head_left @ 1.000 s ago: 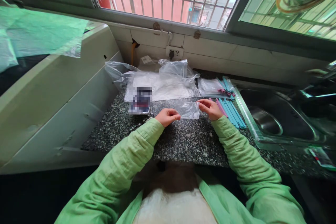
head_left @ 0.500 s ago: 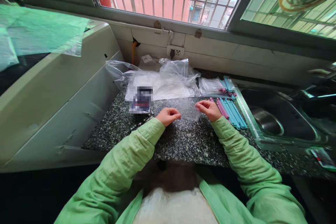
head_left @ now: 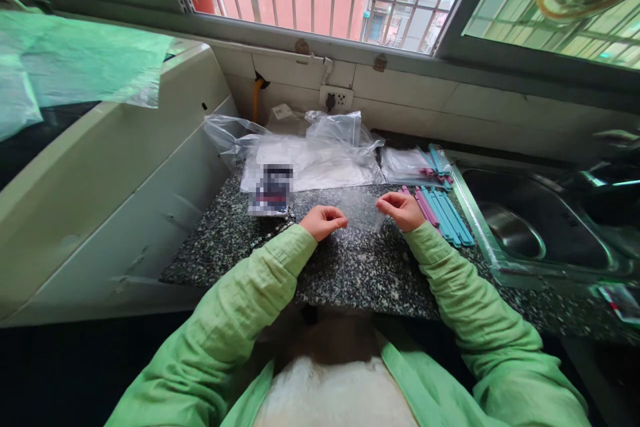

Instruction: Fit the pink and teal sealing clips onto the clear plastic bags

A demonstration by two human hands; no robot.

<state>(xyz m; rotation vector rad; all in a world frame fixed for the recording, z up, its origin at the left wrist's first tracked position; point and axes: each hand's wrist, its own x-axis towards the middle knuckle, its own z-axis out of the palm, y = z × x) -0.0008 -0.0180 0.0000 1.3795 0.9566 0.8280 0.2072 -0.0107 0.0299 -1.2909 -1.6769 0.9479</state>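
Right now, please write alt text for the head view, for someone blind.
The right hand pinches a clear plastic bag, the left hand at its other side, over a speckled counter; pink and blue strips lie beside the sink.

Small bag: between the left hand and right hand
Bag pile: on the bench, behind the small bag
Blurred thing: left of the small bag
Strips: just right of the right hand
Sink: right of the strips
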